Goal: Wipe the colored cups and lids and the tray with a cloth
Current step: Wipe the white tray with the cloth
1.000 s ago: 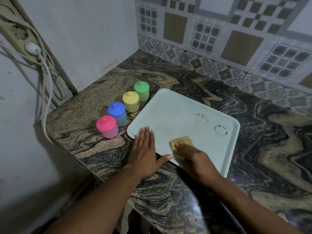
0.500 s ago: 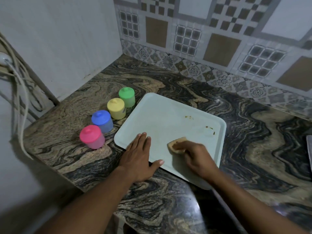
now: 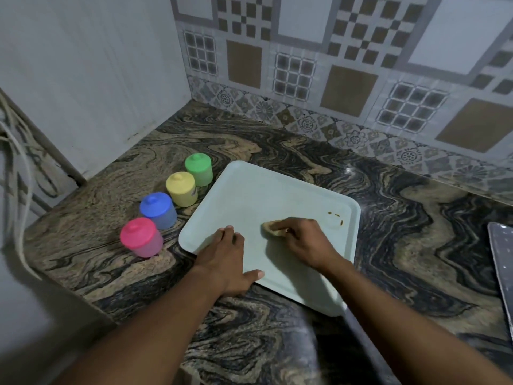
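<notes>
A pale green tray lies on the marbled counter, with brown stain marks near its right rim. My right hand presses a tan cloth onto the tray, fingers curled over it. My left hand rests flat on the tray's near left corner, fingers straight. Beside the tray's left edge stand lidded cups in a diagonal row: pink, blue, yellow and green.
The counter meets a tiled wall behind and a plain wall at the left. White cables hang at the far left. A dark flat object lies at the right edge. The counter's front edge runs under my forearms.
My right hand has slid the cloth across the tray towards the right, closer to the stains. One stain near the tray's middle is gone. The left hand stays on the tray corner.
</notes>
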Motion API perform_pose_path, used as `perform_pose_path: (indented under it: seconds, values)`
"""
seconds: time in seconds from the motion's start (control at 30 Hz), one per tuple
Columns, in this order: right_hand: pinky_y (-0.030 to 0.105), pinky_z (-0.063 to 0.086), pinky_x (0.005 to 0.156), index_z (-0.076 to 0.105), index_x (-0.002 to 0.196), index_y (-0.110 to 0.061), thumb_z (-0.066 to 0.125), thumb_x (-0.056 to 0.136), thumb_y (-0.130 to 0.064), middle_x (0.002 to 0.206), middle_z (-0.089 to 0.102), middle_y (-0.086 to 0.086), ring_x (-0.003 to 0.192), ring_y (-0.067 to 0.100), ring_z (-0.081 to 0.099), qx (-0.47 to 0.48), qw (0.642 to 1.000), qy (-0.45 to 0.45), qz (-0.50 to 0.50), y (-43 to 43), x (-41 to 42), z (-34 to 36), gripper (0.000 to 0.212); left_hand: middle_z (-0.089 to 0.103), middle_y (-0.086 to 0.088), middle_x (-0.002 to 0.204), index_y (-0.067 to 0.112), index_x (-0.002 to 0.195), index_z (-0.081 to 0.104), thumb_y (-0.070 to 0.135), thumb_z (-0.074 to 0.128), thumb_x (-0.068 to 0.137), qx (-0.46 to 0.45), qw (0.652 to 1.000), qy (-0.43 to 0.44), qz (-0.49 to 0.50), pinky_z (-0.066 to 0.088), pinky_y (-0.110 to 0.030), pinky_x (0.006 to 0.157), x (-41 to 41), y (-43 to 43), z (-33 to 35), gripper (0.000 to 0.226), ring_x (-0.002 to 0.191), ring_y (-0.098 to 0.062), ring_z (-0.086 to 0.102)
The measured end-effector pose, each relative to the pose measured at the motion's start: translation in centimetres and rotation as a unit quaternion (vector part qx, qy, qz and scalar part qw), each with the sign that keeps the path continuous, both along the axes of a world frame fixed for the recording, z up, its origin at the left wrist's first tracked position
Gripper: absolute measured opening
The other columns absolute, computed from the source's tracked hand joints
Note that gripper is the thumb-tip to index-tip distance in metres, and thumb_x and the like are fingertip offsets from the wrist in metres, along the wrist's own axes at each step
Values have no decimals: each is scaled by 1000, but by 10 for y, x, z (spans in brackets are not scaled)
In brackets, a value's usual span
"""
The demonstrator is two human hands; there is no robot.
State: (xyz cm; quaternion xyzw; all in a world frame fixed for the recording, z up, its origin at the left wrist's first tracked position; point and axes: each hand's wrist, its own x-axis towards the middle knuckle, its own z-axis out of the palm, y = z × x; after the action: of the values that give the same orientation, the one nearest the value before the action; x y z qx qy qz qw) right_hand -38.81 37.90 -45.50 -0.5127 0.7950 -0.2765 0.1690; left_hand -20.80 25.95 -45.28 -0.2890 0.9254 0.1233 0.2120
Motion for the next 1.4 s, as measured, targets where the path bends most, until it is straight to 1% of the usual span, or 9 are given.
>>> perform_pose_path:
  seconds: [0.2, 0.4, 0.5, 0.63, 0.8, 0.93, 1.07, 1.27, 1.4]
  values:
    - [38, 38, 110, 54, 138, -4, 47, 96, -6, 149, 48, 19, 135, 36, 45, 122, 971, 17, -204, 25, -64, -5, 43, 1, -16, 165, 8, 157, 9, 77, 43, 86, -15, 999, -29, -6, 17, -45, 123, -9, 4, 4, 105, 152, -34, 0]
    - [32, 45, 99, 63, 127, -17, 51, 83, -7, 135, 63, 4, 123, 26, 59, 47, 996, 5, -74, 67, 58, -18, 48, -4, -16, 165, 7, 157, 6, 76, 42, 87, -10, 999, -31, 0, 17, -46, 123, -7, 7, 6, 104, 153, -34, -4]
    - [31, 47, 96, 70, 117, -9, 48, 79, -4, 121, 72, 12, 114, 30, 65, -29, 989, -7, -144, 65, 23, 1, 45, -7, -18, 165, 6, 157, 2, 76, 37, 89, -19, 999, -32, -4, 12, -44, 125, -4, 9, 5, 104, 153, -34, -6]
    - [37, 41, 94, 62, 113, 5, 47, 91, 6, 123, 61, 26, 117, 40, 56, 90, 971, 48, -218, 33, -51, 7, 27, -10, -16, 166, 6, 157, -2, 77, 34, 90, -13, 999, -30, -2, 9, -44, 125, -4, 9, 2, 105, 153, -33, -8]
    - [33, 37, 106, 56, 136, -12, 49, 90, -7, 145, 52, 11, 134, 28, 47, 91, 986, 122, -70, 51, 34, -28, 46, -10, -15, 166, 7, 158, -1, 78, 37, 88, -5, 1000, -23, 4, 11, -44, 124, -4, 5, 0, 106, 153, -33, -8]
    - [32, 57, 78, 71, 101, -18, 44, 87, 0, 94, 75, 3, 87, 24, 69, -44, 964, -216, -148, 56, 42, 3, 35, -9, -9, 167, 10, 158, 4, 77, 43, 86, 30, 999, 10, 22, 16, -45, 124, -1, 0, -2, 106, 154, -28, -6]
    - [27, 34, 45, 62, 68, -19, 39, 100, -1, 57, 57, 3, 50, 18, 48, -87, 885, -430, -153, 28, 13, 39, 43, -2, -6, 167, 16, 159, 7, 77, 42, 86, 10, 988, 135, 75, 13, -45, 123, 22, -11, -10, 101, 154, -25, -6]
    - [37, 45, 54, 58, 98, -5, 53, 91, 2, 83, 54, 20, 63, 28, 53, 58, 922, -350, -152, -42, -10, 44, 11, -28, -7, 163, 18, 155, -21, 99, 50, 53, 26, 982, 112, 152, 6, -53, 121, 56, -34, -25, 148, 151, -30, -22]
    - [46, 45, 101, 49, 136, -17, 65, 89, -33, 134, 53, 15, 125, 38, 45, 152, 972, 30, -179, -62, -13, 34, 52, -9, -7, 167, 12, 157, -12, 95, 59, 51, 41, 969, 189, 153, 17, -48, 123, 60, -44, -28, 153, 154, -27, -2]
